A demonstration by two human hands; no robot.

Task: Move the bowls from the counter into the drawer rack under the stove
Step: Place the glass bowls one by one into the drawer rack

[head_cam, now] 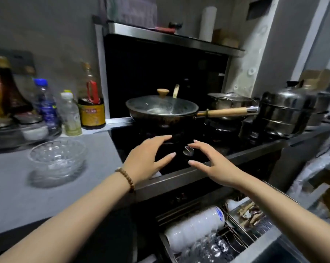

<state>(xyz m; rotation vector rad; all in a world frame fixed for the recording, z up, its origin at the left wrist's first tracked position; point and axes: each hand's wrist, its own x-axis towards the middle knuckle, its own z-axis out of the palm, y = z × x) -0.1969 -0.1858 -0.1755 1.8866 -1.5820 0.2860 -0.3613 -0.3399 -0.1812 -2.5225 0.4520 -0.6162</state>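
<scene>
Hovering over the stove [126, 141], left hand [145, 160] and right hand [217, 166] spread fingers [156, 140] wide, empty; glass bowls [56, 158] sit left of the fingers.

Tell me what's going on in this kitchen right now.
A person is partway through putting glass bowls away. Both the left hand and the right hand are open and empty, held above the front of the stovetop. A stack of glass bowls sits on the counter to the left. Below the stove, the drawer rack is pulled out and holds white bowls on their sides, with clear glassware in front of them.
</scene>
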